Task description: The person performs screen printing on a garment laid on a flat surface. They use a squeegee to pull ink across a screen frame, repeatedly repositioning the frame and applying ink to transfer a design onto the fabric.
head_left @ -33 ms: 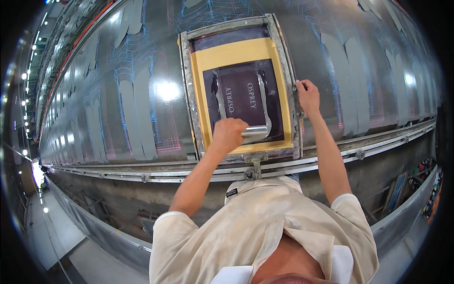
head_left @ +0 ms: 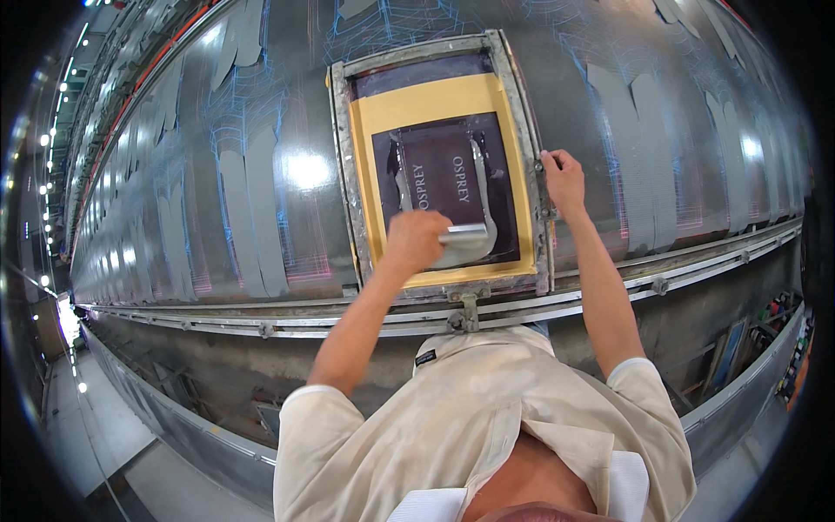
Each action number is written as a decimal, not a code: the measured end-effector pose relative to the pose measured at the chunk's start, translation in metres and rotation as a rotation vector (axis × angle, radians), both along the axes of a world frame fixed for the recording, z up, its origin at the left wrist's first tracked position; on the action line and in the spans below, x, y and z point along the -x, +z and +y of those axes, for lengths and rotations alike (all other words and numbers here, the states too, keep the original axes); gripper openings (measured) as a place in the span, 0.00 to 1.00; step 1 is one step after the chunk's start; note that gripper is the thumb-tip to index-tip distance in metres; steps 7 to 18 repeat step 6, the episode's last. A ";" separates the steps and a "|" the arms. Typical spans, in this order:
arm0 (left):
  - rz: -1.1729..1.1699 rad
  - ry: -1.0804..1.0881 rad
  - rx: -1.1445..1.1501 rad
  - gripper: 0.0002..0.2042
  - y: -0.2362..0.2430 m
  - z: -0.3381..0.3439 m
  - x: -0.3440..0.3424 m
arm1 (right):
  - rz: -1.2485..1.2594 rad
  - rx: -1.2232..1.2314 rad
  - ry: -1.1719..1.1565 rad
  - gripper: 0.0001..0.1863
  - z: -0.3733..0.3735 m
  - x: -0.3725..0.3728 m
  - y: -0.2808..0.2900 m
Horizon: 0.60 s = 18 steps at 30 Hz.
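A screen-printing frame (head_left: 343,143) with a grey metal rim lies flat on the long dark table. Yellow tape (head_left: 426,97) borders its dark purple mesh (head_left: 442,157), which carries pale lettering. My left hand (head_left: 417,239) is closed around a squeegee (head_left: 465,233) with a shiny metal handle, low on the mesh. Grey ink (head_left: 484,196) runs in a streak up the mesh's right side and pools under the squeegee. At the frame's right edge, my right hand (head_left: 564,181) has its fingers bent and closed on the rim; its fingertips are partly hidden.
Grey printed shapes (head_left: 261,200) with blue and pink lines cover the table on both sides. A metal rail (head_left: 391,324) follows the near edge, between my body and the frame. A hinged clamp (head_left: 470,309) joins the frame's near end to the rail.
My left hand has shifted slightly up and left, and the squeegee's handle has tilted and risen a little, showing more grey ink beneath. My right hand stays at the frame's edge.
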State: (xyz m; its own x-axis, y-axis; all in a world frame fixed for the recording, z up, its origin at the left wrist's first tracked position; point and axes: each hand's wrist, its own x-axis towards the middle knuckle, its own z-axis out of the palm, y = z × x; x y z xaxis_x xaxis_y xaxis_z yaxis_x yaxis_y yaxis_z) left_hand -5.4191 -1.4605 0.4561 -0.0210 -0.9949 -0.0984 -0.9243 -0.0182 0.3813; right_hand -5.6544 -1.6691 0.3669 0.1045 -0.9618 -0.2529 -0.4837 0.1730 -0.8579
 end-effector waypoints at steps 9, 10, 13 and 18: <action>-0.137 0.101 -0.088 0.11 0.015 -0.115 -0.068 | -0.008 0.034 0.021 0.17 -0.003 -0.001 -0.001; -0.137 0.101 -0.088 0.11 0.015 -0.115 -0.068 | -0.008 0.034 0.021 0.17 -0.003 -0.001 -0.001; -0.137 0.101 -0.088 0.11 0.015 -0.115 -0.068 | -0.008 0.034 0.021 0.17 -0.003 -0.001 -0.001; -0.137 0.101 -0.088 0.11 0.015 -0.115 -0.068 | -0.008 0.034 0.021 0.17 -0.003 -0.001 -0.001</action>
